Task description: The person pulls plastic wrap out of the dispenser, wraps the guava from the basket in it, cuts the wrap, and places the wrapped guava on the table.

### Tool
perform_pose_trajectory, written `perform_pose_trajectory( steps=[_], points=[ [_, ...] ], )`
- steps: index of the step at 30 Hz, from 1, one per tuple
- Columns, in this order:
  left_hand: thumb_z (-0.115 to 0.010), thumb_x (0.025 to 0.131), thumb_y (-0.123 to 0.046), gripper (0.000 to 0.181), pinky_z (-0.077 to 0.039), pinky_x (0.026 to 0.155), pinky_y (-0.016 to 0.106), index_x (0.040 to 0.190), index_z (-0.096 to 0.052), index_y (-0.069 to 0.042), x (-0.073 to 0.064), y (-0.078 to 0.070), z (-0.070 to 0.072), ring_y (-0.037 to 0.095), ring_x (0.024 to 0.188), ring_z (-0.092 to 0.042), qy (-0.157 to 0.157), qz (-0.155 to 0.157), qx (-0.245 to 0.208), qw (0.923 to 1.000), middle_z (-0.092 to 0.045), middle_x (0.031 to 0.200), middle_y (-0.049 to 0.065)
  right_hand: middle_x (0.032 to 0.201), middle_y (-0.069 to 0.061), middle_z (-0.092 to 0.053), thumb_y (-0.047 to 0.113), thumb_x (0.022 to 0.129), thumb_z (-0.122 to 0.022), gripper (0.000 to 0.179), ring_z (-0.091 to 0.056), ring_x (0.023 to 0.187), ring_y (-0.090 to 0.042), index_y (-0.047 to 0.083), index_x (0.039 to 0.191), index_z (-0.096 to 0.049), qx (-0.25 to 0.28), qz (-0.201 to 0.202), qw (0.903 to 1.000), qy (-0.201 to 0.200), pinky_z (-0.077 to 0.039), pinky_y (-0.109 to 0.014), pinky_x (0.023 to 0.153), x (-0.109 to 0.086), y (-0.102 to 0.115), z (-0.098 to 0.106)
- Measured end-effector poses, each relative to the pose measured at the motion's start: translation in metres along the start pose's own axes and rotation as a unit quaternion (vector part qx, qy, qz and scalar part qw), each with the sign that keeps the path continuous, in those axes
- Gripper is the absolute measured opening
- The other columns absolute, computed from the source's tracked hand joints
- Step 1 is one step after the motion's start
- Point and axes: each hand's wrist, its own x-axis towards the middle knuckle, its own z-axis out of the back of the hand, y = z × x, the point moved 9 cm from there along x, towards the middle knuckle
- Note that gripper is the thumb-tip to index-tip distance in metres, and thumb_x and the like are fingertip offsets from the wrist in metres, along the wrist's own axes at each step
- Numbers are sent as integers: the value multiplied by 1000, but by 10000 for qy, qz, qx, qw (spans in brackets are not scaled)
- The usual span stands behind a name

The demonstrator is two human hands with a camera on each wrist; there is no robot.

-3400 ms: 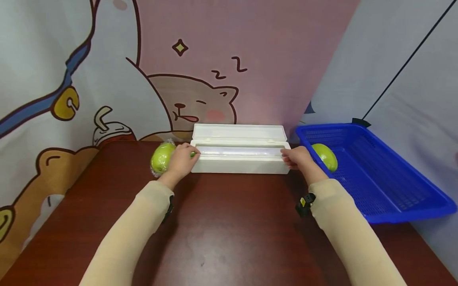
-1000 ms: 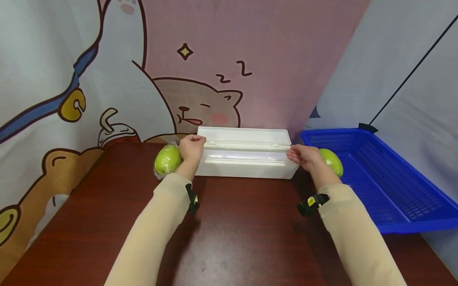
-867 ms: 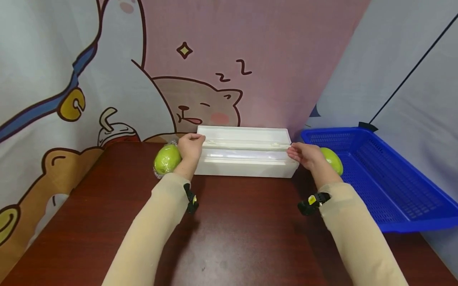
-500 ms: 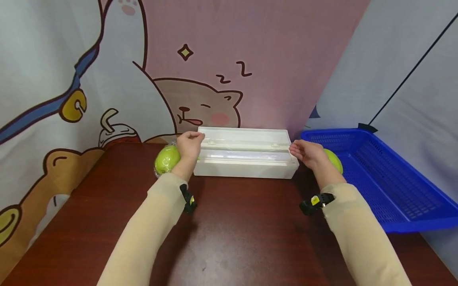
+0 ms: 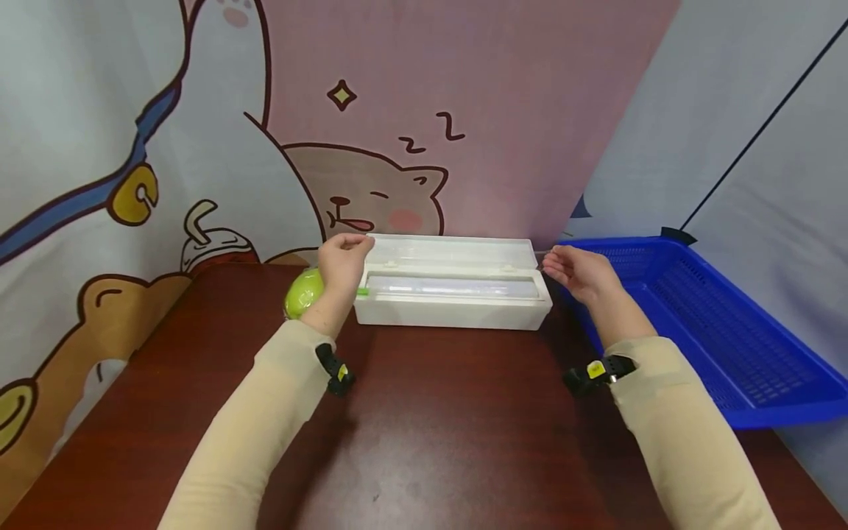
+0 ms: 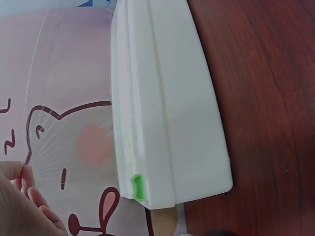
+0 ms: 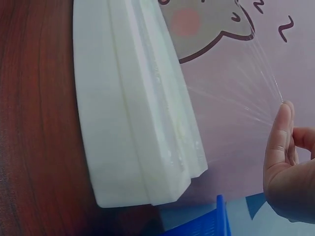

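Indoor corner: cartoon-printed walls [image 5: 530,125], table [image 5: 424,427]

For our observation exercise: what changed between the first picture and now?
The left hand and right hand have risen off the box, pinching film drawn up from it. The fruit in the basket no longer shows. The open box, wrapped fruit and basket stayed put.

From here my head view looks forward and down over the counter [image 5: 424,456] from well back, while my left and right wrist views peer closely along the white box [image 5: 453,315] from opposite ends, both rolled sideways, all three sharing it and the cartoon backdrop [image 5: 530,110] behind.
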Motion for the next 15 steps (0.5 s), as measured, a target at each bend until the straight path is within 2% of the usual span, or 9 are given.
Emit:
perform_pose_trajectory(
  steps=[11,15],
  points=[
    [-70,82,-18,19,-43,61,19,92,-71,-2,-4,-23,7,9,68,-54,11,-296,-165,9994,-59,72,-7,65,-4,-67,6,95,-47,34,-66,59,-12,6,67,-65,248,102,9994,225,-55,-20,59,-10,17,-6],
    [-70,82,-20,19,-43,62,20,92,-71,-3,-7,-31,10,8,68,-54,28,-301,-168,9994,-59,70,-8,66,-4,-67,7,95,-48,32,-66,60,-12,6,69,-66,205,173,9993,252,-55,-20,59,-15,24,-7]
  ],
)
